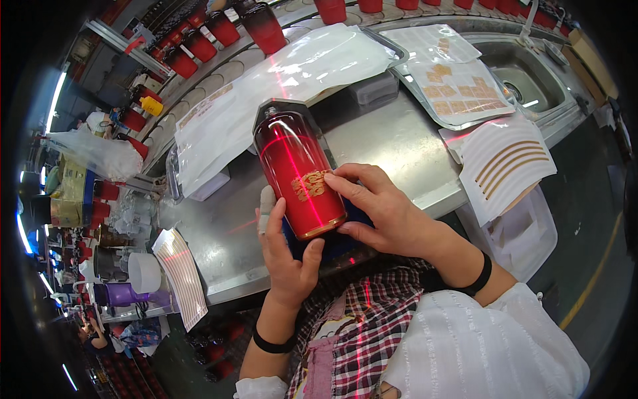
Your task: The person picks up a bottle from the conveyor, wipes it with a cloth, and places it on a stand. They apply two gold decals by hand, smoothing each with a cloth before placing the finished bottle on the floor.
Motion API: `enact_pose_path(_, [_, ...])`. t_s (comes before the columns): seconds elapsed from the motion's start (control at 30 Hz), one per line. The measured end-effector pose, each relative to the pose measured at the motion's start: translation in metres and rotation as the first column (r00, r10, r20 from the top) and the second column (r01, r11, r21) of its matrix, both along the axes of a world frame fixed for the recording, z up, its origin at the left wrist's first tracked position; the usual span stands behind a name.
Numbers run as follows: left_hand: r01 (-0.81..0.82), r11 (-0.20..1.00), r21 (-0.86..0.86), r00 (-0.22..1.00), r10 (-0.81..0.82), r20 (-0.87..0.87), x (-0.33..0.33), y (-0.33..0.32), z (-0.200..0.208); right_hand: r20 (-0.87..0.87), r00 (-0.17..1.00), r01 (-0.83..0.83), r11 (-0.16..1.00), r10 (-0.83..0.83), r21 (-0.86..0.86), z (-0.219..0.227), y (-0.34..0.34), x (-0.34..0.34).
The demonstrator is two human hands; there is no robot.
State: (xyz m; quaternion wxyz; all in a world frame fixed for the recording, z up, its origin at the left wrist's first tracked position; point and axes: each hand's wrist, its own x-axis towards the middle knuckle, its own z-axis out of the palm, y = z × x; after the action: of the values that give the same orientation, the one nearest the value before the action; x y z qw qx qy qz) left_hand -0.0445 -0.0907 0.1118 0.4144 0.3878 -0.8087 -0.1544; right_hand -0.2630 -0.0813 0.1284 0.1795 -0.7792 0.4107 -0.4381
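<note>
A glossy red glass bottle [290, 156] with a dark neck lies tilted in front of me, its base toward me. On its lower front is a gold ornamental decal [309, 185]. My left hand [284, 263] grips the bottle's lower left side; one of its fingers wears a pale finger cover [266, 203]. From the right, my right hand [382, 206] holds the lower side, its fingertips touching the decal's right edge and its thumb near the base. Behind the bottle shows a dark angular rest [319, 136], mostly hidden. Red laser lines cross the bottle.
Beneath is a metal worktable [399, 143]. Decal sheets lie on a tray [458, 100] at the right, near a sink [525, 73]. Striped gold sheets [508, 163] overhang the right edge; another striped sheet [181, 276] is at left. Red bottles [262, 26] line a conveyor at the back.
</note>
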Motion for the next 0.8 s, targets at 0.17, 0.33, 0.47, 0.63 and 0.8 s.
enact_pose_path(0.17, [0.234,0.938,0.256,0.866,-0.082,-0.493,-0.016,-0.001,0.014,0.02,0.999,0.026,1.0,-0.026,-0.002,-0.002,0.002,0.004])
enact_pose_path(0.33, [0.075,0.973,0.22,0.933,0.009,-0.359,-0.025,-0.001,0.015,0.023,0.999,0.027,1.0,-0.027,-0.004,-0.002,0.002,0.004])
enact_pose_path(0.47, [0.076,0.968,0.238,0.927,0.019,-0.374,-0.026,-0.001,0.014,0.034,0.999,0.026,1.0,-0.026,0.008,-0.003,0.003,0.004])
enact_pose_path(0.63, [0.058,0.975,0.213,0.938,0.02,-0.346,-0.027,-0.001,0.015,0.041,0.999,0.022,1.0,-0.022,0.0,-0.004,0.003,0.005])
enact_pose_path(0.8, [0.223,0.929,0.294,0.866,-0.05,-0.497,-0.022,-0.001,0.016,0.044,0.999,0.023,1.0,-0.023,0.005,-0.003,0.002,0.004])
